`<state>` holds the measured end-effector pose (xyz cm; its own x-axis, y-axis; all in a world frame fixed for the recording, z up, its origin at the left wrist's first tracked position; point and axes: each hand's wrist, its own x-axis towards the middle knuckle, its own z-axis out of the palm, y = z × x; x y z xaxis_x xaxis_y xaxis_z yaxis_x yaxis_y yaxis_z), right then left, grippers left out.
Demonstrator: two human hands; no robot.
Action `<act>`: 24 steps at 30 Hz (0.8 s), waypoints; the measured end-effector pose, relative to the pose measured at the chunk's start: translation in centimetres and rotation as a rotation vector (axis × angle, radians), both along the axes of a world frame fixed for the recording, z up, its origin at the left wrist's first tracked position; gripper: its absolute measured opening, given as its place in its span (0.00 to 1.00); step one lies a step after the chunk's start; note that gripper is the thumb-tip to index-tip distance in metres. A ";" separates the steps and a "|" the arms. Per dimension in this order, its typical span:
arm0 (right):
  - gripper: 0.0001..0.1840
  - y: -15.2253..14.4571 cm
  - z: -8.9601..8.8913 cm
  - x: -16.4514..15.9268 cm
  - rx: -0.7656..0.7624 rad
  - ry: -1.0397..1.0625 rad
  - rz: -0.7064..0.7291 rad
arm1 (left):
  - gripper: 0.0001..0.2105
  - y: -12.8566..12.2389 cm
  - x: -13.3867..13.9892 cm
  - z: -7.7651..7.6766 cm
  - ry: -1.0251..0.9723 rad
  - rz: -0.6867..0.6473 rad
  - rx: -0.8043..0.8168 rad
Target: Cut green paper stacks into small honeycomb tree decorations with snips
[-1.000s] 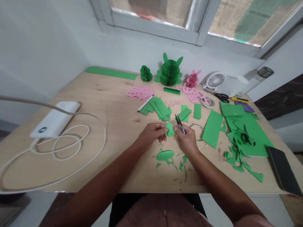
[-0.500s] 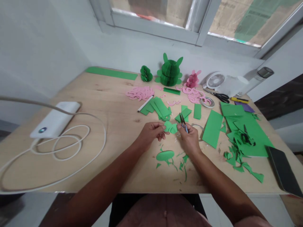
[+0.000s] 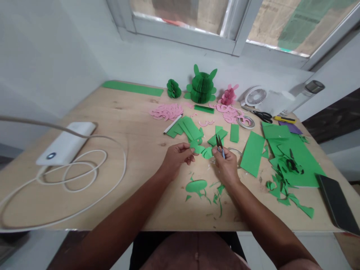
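My left hand (image 3: 179, 154) pinches a rounded green paper cutout (image 3: 198, 148) between thumb and fingers. In my right hand (image 3: 227, 162) is a small pair of scissors (image 3: 219, 142), its dark blades pointing away from me and slightly apart. Another green paper piece (image 3: 208, 153) sits at the right fingertips, beside the left cutout. Below the hands lie a green paper oval (image 3: 196, 185) and thin green scraps (image 3: 218, 197). Just beyond them are folded green paper strips (image 3: 191, 128) and a white pen (image 3: 173, 124).
Paper figures, a green one (image 3: 201, 88) and a pink one (image 3: 229, 95), stand along the wall near a small white fan (image 3: 255, 96). Pink paper scraps (image 3: 166, 111) lie mid-table. A power bank (image 3: 67, 142) with its looped cable is at left, a dark phone (image 3: 338, 202) at right.
The green paper between my hands has separated into a left and a right piece. My right hand and the scissors have shifted slightly right.
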<state>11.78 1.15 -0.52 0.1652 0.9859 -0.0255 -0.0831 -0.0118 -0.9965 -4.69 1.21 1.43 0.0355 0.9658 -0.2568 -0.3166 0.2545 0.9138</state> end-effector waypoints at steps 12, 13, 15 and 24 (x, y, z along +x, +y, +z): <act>0.17 -0.4 -0.5 -0.2 -0.033 -0.019 0.106 | 0.11 0.0 0.1 0.0 -0.113 0.041 -0.041; 0.18 -0.4 -0.5 -0.2 -0.037 -0.026 0.111 | 0.12 0.0 0.1 0.1 -0.121 0.029 -0.050; 0.17 -0.4 -0.5 -0.3 -0.043 -0.038 0.105 | 0.12 -0.1 0.3 0.2 -0.130 -0.002 -0.058; 0.15 -0.3 -0.1 -0.4 -0.031 -0.059 0.049 | 0.10 -0.5 0.4 0.3 -0.097 -0.119 -0.051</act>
